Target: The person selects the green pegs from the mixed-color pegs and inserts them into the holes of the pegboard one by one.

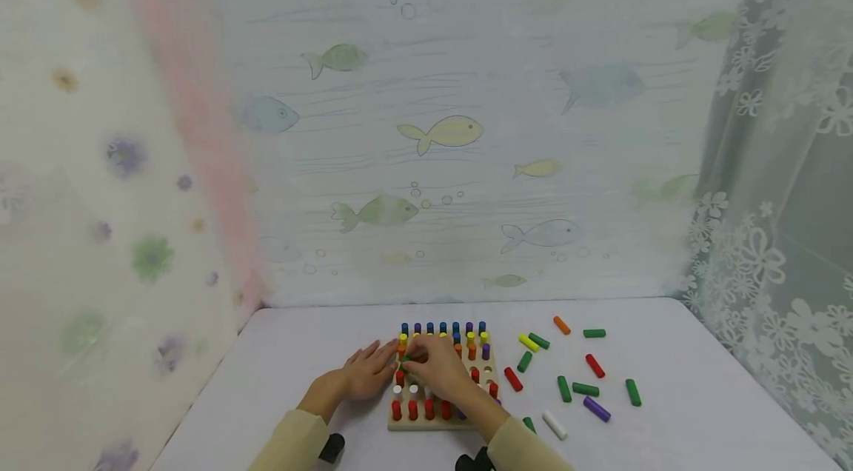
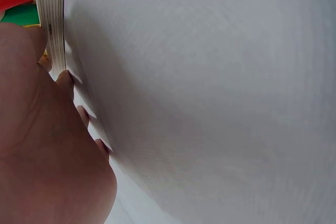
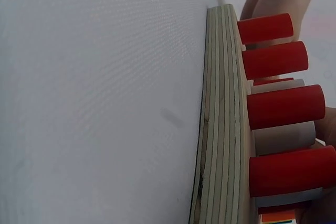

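"What colours are the standing pegs (image 1: 429, 409)?"
"Red, white, orange, yellow, blue, purple; the pale pegboard (image 1: 426, 425) has a striped edge (image 3: 222, 108)."
"The backdrop (image 1: 480, 34)?"
"Whitish, with green, blue and yellow fish (image 1: 453, 132)."

The board (image 1: 433, 426) lies on the tabletop (image 1: 720, 404), with pegs (image 1: 396, 410) standing upright in its rows. At its nine o'clock edge the left hand (image 1: 369, 372) rests; the right hand (image 1: 436, 367) is above its middle, a held peg (image 1: 406, 359) at the fingertips, towards ten o'clock. Loose pegs (image 1: 633, 392) lie scattered from two to four o'clock of the board. Behind the tabletop, at twelve o'clock, hangs a cloth (image 1: 466, 189); a curtain (image 1: 766, 256) hangs at two.
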### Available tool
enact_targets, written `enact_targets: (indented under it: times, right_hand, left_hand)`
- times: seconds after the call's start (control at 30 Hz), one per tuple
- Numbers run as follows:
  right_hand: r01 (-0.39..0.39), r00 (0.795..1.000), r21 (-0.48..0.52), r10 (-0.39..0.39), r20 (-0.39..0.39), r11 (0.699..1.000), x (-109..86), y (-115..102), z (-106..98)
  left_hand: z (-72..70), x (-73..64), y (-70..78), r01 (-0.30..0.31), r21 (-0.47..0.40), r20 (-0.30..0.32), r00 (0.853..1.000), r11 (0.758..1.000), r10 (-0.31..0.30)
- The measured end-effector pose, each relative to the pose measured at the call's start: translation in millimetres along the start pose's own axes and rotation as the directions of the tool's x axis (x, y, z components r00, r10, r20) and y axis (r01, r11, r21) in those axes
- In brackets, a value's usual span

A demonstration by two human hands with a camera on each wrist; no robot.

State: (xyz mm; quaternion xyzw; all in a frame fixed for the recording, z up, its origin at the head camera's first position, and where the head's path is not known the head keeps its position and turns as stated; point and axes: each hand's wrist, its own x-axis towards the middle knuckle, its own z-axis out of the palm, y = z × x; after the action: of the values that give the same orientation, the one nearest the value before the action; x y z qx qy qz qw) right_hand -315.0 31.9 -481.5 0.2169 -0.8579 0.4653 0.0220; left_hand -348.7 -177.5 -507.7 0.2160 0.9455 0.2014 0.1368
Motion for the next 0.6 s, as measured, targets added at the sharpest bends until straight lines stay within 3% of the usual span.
enact_targets:
  times: [0.2, 0.4, 0.6]
  right_hand:
    - [0.019, 1.000, -0.008, -0.019, 0.019, 1.000, 1.3, 1, 0]
    - [0.028, 0.999, -0.073, -0.025, 0.044, 0.997, 3.2, 2, 2]
    - [0.015, 0.999, -0.085, -0.011, 0.052, 0.996, 4.0, 3, 1]
  left_hand:
    - [-1.7, -3.5, 1.7, -0.004, 0.006, -0.008, 1.000, 1.000, 0.004]
    - [-10.4, -11.1, 14.3, 0.012, 0.002, 0.007, 1.000, 1.000, -0.012]
    - [-8.8, -7.7, 11.7, 0.030, 0.000, 0.021, 0.999, 1.000, -0.030]
